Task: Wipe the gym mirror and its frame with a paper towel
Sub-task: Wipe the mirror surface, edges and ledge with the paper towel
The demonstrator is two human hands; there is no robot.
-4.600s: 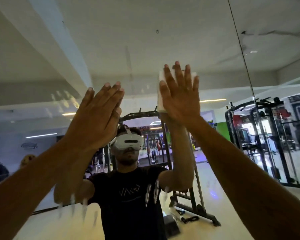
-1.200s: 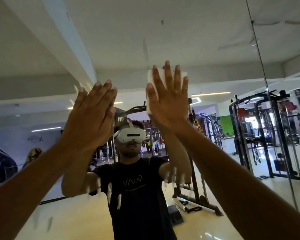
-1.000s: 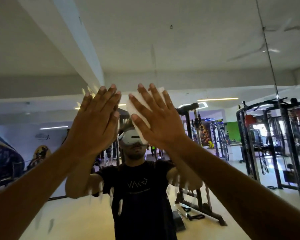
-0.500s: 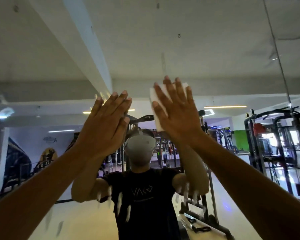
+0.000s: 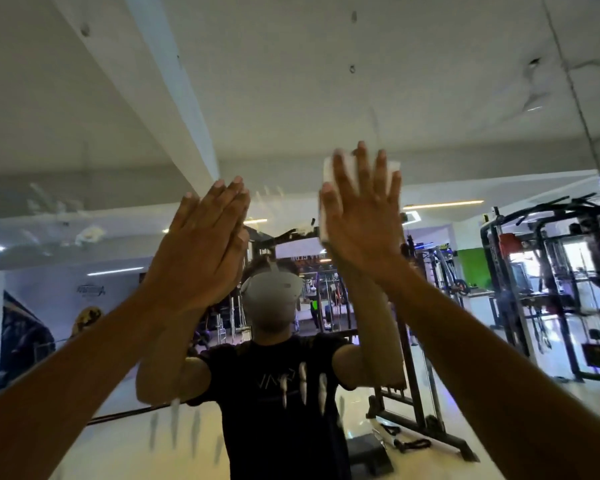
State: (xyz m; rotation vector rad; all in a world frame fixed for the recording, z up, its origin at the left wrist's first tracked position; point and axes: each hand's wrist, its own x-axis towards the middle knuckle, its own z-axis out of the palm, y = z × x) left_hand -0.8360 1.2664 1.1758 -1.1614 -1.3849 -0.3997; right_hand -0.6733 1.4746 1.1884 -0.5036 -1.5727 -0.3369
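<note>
— Back up and to the right goes the right hand [image 5: 362,216] from its low point a second ago beside the left one, carrying the folded white paper towel [image 5: 326,199] with it; the view has tilted higher towards the ceiling.

— How are the hands set?

— Both flat, fingers straight. The right hand presses the towel against the large wall-mounted gym mirror [image 5: 291,98]; the left hand [image 5: 201,247] lies bare on the glass, holding nothing.

— What could go wrong?

— Nearest first: that bare palm probably prints fresh marks as fast as the towel clears them. The towel, held only by pressure, could slip out on a quick stroke. Pale handprint smears [image 5: 56,206] high on the left may be missed, as may the streaks [image 5: 302,382] lower down. Farther right, the thin dark vertical seam [image 5: 568,81] looks untouched, and no frame is visible.
</note>
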